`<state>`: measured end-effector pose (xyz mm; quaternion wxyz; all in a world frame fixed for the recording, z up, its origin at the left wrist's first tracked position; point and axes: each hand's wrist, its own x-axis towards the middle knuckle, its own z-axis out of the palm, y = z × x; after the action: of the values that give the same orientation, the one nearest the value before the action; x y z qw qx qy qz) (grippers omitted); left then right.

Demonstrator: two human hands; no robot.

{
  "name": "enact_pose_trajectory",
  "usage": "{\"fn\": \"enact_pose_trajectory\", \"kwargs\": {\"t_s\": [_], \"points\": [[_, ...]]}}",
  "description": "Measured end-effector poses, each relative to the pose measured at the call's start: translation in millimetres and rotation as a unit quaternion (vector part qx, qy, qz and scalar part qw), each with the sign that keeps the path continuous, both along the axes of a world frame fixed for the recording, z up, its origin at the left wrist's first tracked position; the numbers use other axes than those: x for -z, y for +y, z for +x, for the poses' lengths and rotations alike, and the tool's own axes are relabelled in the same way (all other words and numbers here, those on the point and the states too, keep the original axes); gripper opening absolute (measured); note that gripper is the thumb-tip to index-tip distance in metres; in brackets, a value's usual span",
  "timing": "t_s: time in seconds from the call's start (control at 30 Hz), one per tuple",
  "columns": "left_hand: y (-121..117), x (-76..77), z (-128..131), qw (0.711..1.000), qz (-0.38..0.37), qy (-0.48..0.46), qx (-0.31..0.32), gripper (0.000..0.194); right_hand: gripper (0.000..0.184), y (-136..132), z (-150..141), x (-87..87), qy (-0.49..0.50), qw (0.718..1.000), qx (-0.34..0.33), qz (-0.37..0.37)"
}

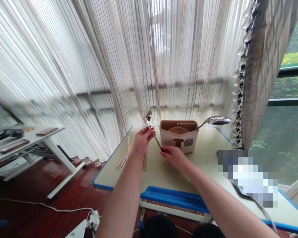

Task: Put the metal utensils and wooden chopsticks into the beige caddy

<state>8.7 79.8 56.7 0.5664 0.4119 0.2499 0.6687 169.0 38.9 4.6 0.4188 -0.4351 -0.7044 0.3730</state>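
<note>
Your right hand (173,156) has its fingers wrapped round the near end of the ladle (157,140), and your left hand (142,136) has its fingers pinched on the handle just below the bowl; the ladle slants over the tabletop (203,158), bowl upward, so steady it with both grips; hold your left forearm clear of the pale sticks (127,148); farther out, mind the holder (167,140) just right of the ladle, and the slotted skimmer (218,120) jutting past its right rim.
</note>
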Motion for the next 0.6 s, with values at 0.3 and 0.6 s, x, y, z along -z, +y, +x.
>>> {"fn": "enact_pose_trajectory", "kwargs": {"t_s": [0.3, 0.6], "points": [[-4, -2.0, 8, 1.000, 0.004, 0.023, -0.005, 0.031, 0.027, -1, 5, 4.6, -0.042, 0.997, 0.015, 0.055], [-16, -30.0, 16, 0.996, -0.009, 0.074, -0.040, 0.035, 0.026, -13, 3, -7.9, -0.007, 0.996, 0.034, 0.084]]}}
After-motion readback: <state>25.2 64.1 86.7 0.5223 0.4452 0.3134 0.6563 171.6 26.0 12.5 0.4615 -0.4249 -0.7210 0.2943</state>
